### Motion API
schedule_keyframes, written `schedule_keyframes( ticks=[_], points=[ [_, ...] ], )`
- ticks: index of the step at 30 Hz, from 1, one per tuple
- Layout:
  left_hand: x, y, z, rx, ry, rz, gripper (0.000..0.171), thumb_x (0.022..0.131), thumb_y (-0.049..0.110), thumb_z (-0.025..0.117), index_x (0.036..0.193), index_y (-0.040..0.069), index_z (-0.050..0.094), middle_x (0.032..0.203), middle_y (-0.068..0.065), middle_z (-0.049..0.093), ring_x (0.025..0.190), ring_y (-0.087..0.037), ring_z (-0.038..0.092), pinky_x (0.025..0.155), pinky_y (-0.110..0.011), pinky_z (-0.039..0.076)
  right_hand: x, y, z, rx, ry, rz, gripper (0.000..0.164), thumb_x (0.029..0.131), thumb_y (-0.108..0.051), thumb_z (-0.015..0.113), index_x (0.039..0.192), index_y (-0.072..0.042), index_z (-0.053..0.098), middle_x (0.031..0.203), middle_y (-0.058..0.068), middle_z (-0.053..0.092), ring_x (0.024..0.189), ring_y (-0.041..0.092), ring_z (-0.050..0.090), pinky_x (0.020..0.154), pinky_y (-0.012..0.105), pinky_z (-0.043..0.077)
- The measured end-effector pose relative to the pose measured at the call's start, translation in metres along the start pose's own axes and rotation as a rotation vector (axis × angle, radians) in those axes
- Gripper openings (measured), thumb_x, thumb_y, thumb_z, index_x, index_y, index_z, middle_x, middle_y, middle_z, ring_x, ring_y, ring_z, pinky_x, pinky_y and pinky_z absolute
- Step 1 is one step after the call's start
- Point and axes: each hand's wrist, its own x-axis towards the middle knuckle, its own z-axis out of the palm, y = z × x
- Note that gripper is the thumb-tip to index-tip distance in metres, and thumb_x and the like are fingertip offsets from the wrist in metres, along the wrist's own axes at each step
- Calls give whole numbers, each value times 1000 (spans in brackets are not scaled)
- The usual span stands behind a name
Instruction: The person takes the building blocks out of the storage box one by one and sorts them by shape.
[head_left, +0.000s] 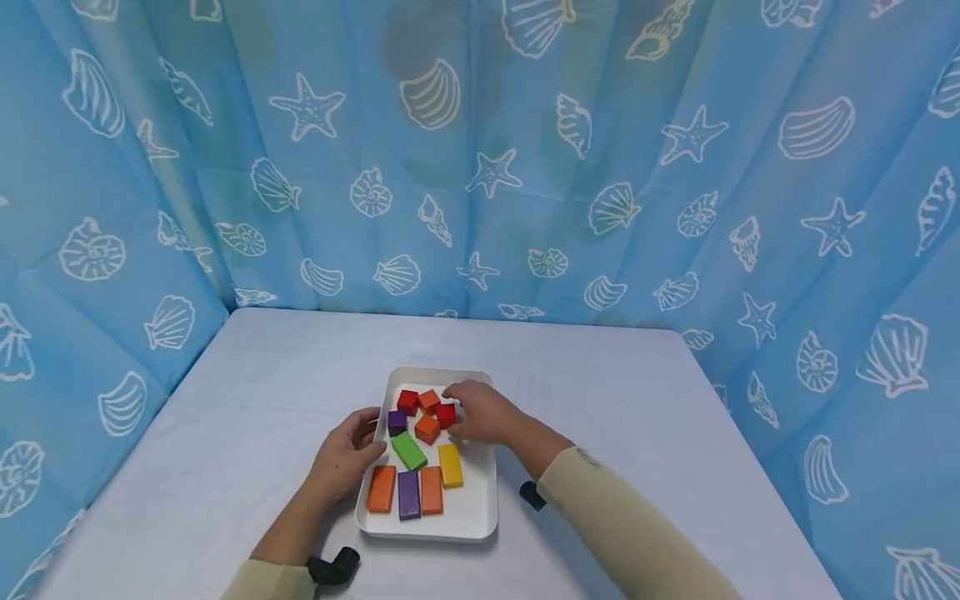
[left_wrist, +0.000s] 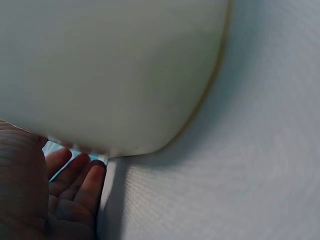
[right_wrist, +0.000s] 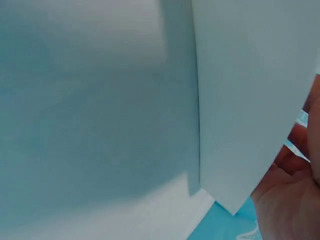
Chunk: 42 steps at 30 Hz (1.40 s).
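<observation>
A white tray [head_left: 472, 512] holds several coloured blocks. My left hand [head_left: 343, 458] holds the tray's left side, thumb over the rim and fingers along the outer wall, which the left wrist view also shows. Over the tray's right rim reaches my right hand [head_left: 483, 412], its thumb and fingers around a red cube [head_left: 446, 416]. Close by lie an orange cube [head_left: 429, 402], a second orange cube [head_left: 427, 429], another red cube [head_left: 407, 402] and a purple cube [head_left: 397, 422]. In the right wrist view the tray wall [right_wrist: 250, 100] hides the fingertips.
Longer blocks lie nearer me in the tray: green [head_left: 408, 451], yellow [head_left: 451, 465], purple [head_left: 408, 495], and two orange ones, left [head_left: 381, 488] and right [head_left: 431, 490]. A white cloth covers the table [head_left: 600, 375]. Blue shell-patterned curtains [head_left: 465, 167] hang behind and at both sides.
</observation>
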Motion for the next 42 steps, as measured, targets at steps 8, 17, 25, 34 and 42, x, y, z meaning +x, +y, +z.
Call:
schedule_keyframes(
  ticks=[8, 17, 25, 34, 42],
  points=[
    [2, 4, 0, -3, -2, 14, 58, 100, 10, 69, 155, 5, 50, 158, -18, 52, 144, -37, 51, 116, -49, 43, 14, -1, -4, -28, -55, 6, 51, 88, -19, 89, 135, -14, 70, 112, -3, 67, 101, 15, 59, 93, 32, 60],
    [0, 0, 4, 22, -6, -10, 58, 99, 14, 69, 154, 6, 51, 156, -18, 54, 143, -38, 51, 117, -53, 43, 17, 9, -5, 9, -84, -36, 39, 86, -19, 92, 121, -18, 75, 99, -7, 65, 97, 14, 60, 84, 25, 60],
    [-2, -2, 8, 2, -10, 0, 58, 99, 13, 68, 154, 6, 51, 157, -18, 53, 143, -38, 52, 117, -53, 43, 2, 23, -8, 95, -58, -117, 40, 84, -23, 92, 119, -21, 74, 101, -10, 64, 97, 13, 62, 79, 23, 59],
    [-4, -1, 7, 13, -13, -4, 57, 100, 12, 68, 154, 5, 51, 157, -19, 53, 142, -39, 53, 115, -53, 44, -21, 49, -29, 206, 15, -177, 41, 83, -18, 91, 120, -22, 71, 109, -11, 66, 104, 16, 64, 82, 28, 62],
    [-3, 2, 2, 25, -3, 11, 57, 100, 11, 67, 154, 5, 50, 158, -19, 52, 142, -38, 53, 116, -50, 44, -26, 88, -51, 298, 174, -82, 48, 81, -15, 93, 123, -17, 70, 112, -3, 68, 105, 24, 63, 82, 35, 64]
  ],
)
